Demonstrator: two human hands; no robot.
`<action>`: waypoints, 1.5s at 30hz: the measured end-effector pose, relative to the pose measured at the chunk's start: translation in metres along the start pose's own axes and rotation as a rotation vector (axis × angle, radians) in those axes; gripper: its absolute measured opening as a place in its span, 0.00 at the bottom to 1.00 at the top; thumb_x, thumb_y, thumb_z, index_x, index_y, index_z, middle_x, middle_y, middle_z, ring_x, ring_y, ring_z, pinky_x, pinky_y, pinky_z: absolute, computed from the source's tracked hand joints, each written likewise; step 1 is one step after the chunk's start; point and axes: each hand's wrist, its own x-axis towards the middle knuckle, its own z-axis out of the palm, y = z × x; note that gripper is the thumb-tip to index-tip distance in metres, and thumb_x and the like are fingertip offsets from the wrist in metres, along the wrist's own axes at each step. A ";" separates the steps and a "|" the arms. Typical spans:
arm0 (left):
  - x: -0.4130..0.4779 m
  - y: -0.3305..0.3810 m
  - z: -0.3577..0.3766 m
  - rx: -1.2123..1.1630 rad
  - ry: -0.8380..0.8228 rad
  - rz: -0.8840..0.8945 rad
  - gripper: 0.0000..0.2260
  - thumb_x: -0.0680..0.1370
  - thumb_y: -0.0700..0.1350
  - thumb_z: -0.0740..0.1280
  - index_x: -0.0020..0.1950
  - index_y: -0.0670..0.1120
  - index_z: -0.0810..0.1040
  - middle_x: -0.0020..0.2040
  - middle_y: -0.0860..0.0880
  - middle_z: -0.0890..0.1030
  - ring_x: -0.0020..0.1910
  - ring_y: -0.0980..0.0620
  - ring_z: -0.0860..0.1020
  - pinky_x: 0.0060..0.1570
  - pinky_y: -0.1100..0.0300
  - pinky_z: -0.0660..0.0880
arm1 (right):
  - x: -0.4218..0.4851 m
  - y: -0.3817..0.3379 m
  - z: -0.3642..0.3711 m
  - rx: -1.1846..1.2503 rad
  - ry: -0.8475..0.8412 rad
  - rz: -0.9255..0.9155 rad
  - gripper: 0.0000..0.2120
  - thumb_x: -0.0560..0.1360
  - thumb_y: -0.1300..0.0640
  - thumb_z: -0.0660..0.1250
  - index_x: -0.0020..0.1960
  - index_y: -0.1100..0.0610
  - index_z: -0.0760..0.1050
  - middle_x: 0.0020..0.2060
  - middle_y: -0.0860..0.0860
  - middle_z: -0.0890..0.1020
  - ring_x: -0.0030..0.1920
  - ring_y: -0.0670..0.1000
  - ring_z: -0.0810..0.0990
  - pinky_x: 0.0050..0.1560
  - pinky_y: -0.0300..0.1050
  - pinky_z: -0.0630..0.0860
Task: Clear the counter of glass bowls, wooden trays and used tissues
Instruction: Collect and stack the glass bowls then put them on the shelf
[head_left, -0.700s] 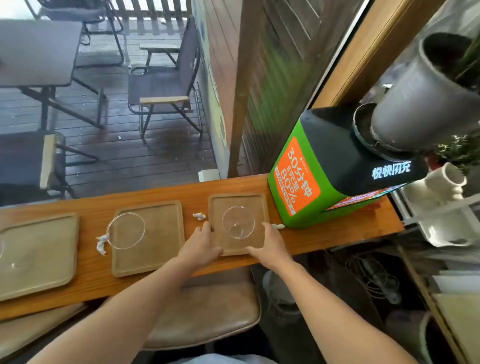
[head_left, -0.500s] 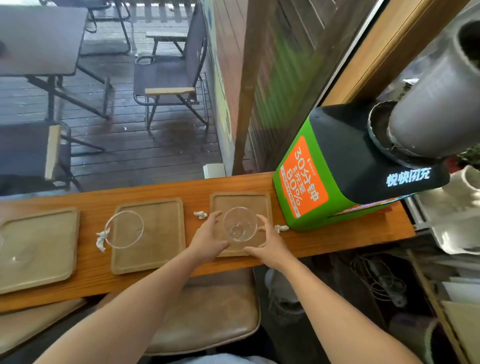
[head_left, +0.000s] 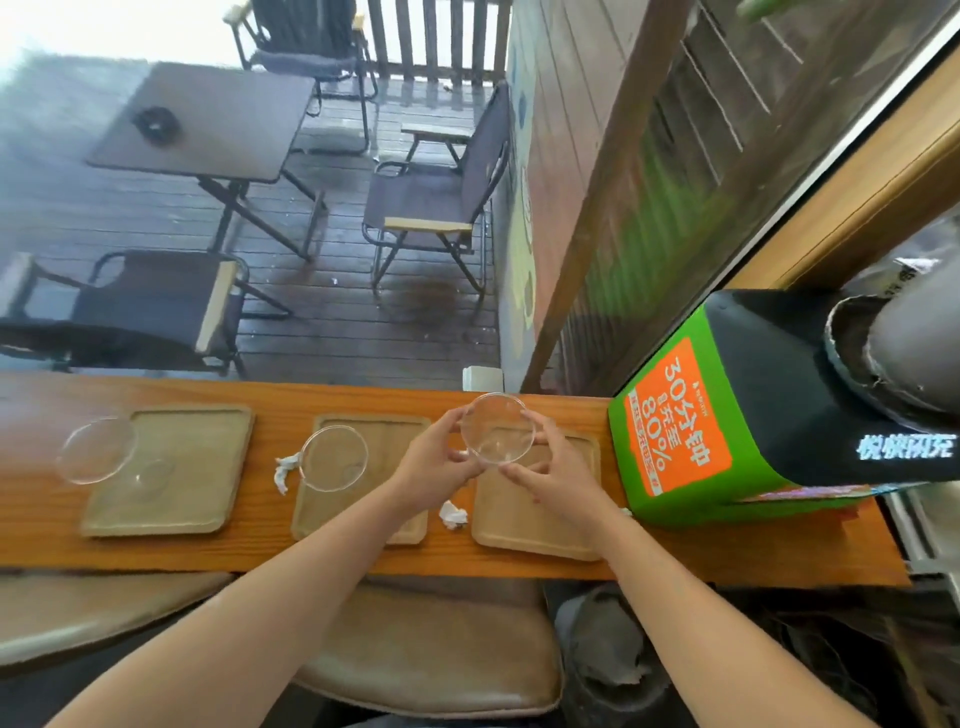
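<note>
I have both hands on the right bowl (head_left: 497, 435), a clear round glass dish with thin walls. My left hand (head_left: 435, 462) cups its left rim and my right hand (head_left: 556, 473) pinches the lower right edge, fingers curled against the glass. The bowl is lifted and tipped toward me above the right tray (head_left: 540, 519), near that tray's far left corner.

That tray is pale wood, square with rounded corners and a shallow raised lip, matte and lightly grained. Left of it lies the middle tray (head_left: 363, 519) of the same make, with a second bowl (head_left: 334, 457) on its far left corner, overhanging the edge. Further left is a third tray (head_left: 171, 467), and a third bowl (head_left: 96, 450) hangs over its far left corner.

A crumpled white tissue (head_left: 453, 514) sits on the counter (head_left: 260, 551) between the right and middle trays. Another tissue (head_left: 284, 473), twisted and lumpy, lies just left of the middle tray, touching the second bowl's rim.

The counter is a long narrow plank of warm orange wood with a smooth finish. Right of the right tray stands a green and black box (head_left: 753, 405) with an orange label. Below the counter is a tan padded stool (head_left: 441, 654). Beyond the glass I see a dark wet deck with folding chairs and a table.
</note>
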 end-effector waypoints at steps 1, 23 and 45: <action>-0.004 0.006 -0.013 -0.016 0.019 0.038 0.28 0.73 0.44 0.75 0.68 0.61 0.69 0.58 0.59 0.76 0.43 0.54 0.84 0.43 0.58 0.83 | 0.004 -0.013 0.004 -0.007 -0.004 -0.042 0.40 0.63 0.31 0.72 0.70 0.33 0.59 0.63 0.40 0.72 0.53 0.47 0.81 0.45 0.43 0.83; -0.074 -0.082 -0.153 0.212 0.309 0.138 0.30 0.72 0.51 0.76 0.71 0.58 0.67 0.60 0.60 0.76 0.59 0.57 0.76 0.59 0.57 0.76 | 0.029 -0.095 0.150 -0.118 -0.187 -0.216 0.37 0.72 0.43 0.73 0.76 0.42 0.59 0.66 0.46 0.71 0.43 0.48 0.82 0.43 0.39 0.82; -0.056 -0.139 -0.127 -0.004 0.247 -0.100 0.38 0.70 0.48 0.78 0.70 0.66 0.57 0.61 0.69 0.68 0.59 0.60 0.74 0.52 0.65 0.74 | 0.044 -0.037 0.199 -0.119 -0.291 0.062 0.42 0.74 0.38 0.68 0.79 0.39 0.47 0.75 0.48 0.63 0.60 0.52 0.77 0.55 0.44 0.79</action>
